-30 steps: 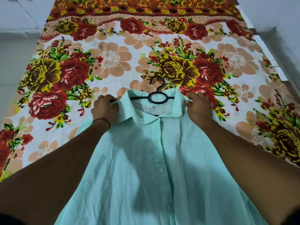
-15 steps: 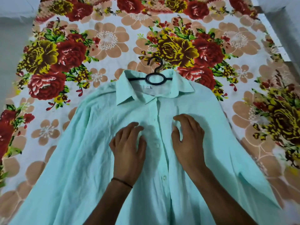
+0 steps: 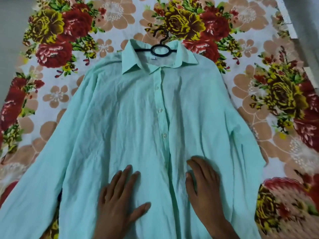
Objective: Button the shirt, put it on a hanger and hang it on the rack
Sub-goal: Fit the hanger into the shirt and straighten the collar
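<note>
Two flat palms, my left hand (image 3: pixel 119 200) and right hand (image 3: pixel 205 192), gripping nothing, smooth the shirt (image 3: pixel 120 118) — next, probably, I lift it by the hanger (image 3: pixel 160 50) hook.

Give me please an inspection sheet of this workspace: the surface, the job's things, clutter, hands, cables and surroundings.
Surface: flowered bed sheet, spread flat.
Job's things: mint shirt lying face up with its sleeves spread; the front is closed and the buttons show. The black hanger sits inside the collar, hook pointing away from the person. The rack is not in view.
Clutter: nothing seen.
Hands: left hand and right hand lie flat on the lower shirt front, one on each side of the button strip, holding nothing.
Cables: nothing seen.
Surroundings: pale grey floor beside the sheet.
</note>
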Action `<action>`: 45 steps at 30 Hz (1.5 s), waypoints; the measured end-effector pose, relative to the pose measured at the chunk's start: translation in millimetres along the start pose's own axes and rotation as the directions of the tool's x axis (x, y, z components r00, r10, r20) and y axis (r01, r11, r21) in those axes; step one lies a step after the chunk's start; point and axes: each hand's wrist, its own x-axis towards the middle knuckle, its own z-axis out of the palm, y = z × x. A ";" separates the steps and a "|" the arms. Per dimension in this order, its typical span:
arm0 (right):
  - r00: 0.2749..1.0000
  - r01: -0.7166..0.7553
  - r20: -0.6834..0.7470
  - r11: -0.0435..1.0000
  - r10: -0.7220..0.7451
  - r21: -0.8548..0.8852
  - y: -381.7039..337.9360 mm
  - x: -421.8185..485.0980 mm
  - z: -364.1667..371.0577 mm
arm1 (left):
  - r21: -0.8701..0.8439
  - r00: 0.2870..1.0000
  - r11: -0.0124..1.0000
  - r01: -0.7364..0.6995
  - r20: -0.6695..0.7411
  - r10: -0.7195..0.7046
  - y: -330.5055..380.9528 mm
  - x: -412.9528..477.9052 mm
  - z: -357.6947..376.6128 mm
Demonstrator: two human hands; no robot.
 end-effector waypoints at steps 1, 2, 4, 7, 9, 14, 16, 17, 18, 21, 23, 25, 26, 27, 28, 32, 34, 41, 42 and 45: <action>1.000 0.011 -0.008 1.000 -0.011 -0.013 5.8 -9.1 -1.9 | 0.015 1.000 1.000 -0.007 0.020 0.006 -4.1 -7.9 1.3; 1.000 0.017 -0.010 0.999 -0.018 -0.032 10.3 -21.7 -5.4 | 0.022 0.999 0.999 -0.025 0.035 0.024 -7.0 -18.6 2.6; 1.000 0.016 0.024 0.997 -0.014 -0.074 15.2 -40.9 -7.3 | 0.015 0.997 0.998 -0.055 0.056 0.054 -11.0 -34.3 6.9; 0.996 0.002 0.088 0.987 0.012 -0.159 11.8 -68.8 -8.6 | -0.023 0.996 0.996 -0.082 0.044 0.083 -6.6 -52.1 12.6; 0.995 -0.007 0.095 0.979 0.026 -0.203 6.4 -80.4 -7.0 | -0.053 0.998 0.997 -0.061 0.021 0.062 0.0 -54.5 13.0; 0.995 -0.022 0.086 0.972 0.044 -0.235 -2.0 -110.6 -0.5 | -0.067 0.996 0.994 -0.081 -0.030 0.080 1.8 -66.1 16.7; 0.994 -0.008 0.102 0.969 0.034 -0.246 -0.6 -130.4 -0.7 | -0.065 0.992 0.990 -0.123 -0.035 0.121 -10.1 -81.1 21.9; 0.993 -0.009 0.108 0.967 0.038 -0.254 0.5 -146.1 -4.5 | -0.042 0.988 0.987 -0.154 -0.024 0.153 -16.9 -95.4 24.4; 0.993 -0.012 0.114 0.966 0.042 -0.257 3.7 -156.1 -7.2 | -0.011 0.984 0.984 -0.178 -0.003 0.178 -24.6 -106.3 27.0; 0.986 -0.039 0.151 0.971 0.076 -0.235 14.2 -184.0 -20.2 | 0.062 0.983 0.981 -0.184 0.041 0.181 -47.6 -142.0 33.4; 0.978 -0.052 0.186 0.973 0.095 -0.227 19.2 -194.3 -27.5 | 0.072 0.989 0.987 -0.146 0.027 0.144 -59.1 -157.8 34.4; 0.975 -0.070 0.188 0.970 0.116 -0.232 20.9 -193.0 -31.3 | 0.064 0.992 0.991 -0.122 -0.028 0.124 -64.9 -160.6 33.3; 0.976 -0.071 0.182 0.964 0.120 -0.256 20.3 -189.3 -31.8 | 0.062 0.991 0.991 -0.117 -0.063 0.121 -65.5 -157.7 31.5; 0.977 -0.066 0.175 0.957 0.119 -0.281 18.9 -185.0 -31.8 | 0.066 0.987 0.991 -0.116 -0.101 0.123 -65.0 -152.7 29.7; 0.979 -0.067 0.165 0.953 0.120 -0.295 17.9 -180.0 -32.0 | 0.077 0.983 0.990 -0.116 -0.136 0.125 -63.2 -145.1 27.2; 0.979 -0.137 0.121 0.967 0.166 -0.213 22.7 -168.4 -36.7 | 0.001 0.967 0.999 -0.039 -0.251 0.038 -56.1 -113.2 17.5; 0.978 -0.175 0.082 0.968 0.192 -0.179 31.3 -170.1 -47.1 | -0.159 0.947 0.985 0.061 -0.304 -0.108 -62.1 -105.5 12.2; 0.952 -0.306 -0.041 0.942 0.304 -0.140 70.0 -187.3 -88.3 | -0.308 0.879 0.942 0.130 -0.403 -0.253 -107.5 -134.0 -2.1; 0.958 -0.285 -0.050 0.934 0.281 -0.216 68.2 -187.5 -88.0 | -0.271 0.886 0.957 0.105 -0.411 -0.214 -109.1 -137.3 -2.3; 0.984 -0.178 -0.096 0.875 0.150 -0.451 43.9 -184.8 -76.4 | -0.163 0.882 0.984 0.066 -0.452 -0.134 -98.0 -145.5 -0.8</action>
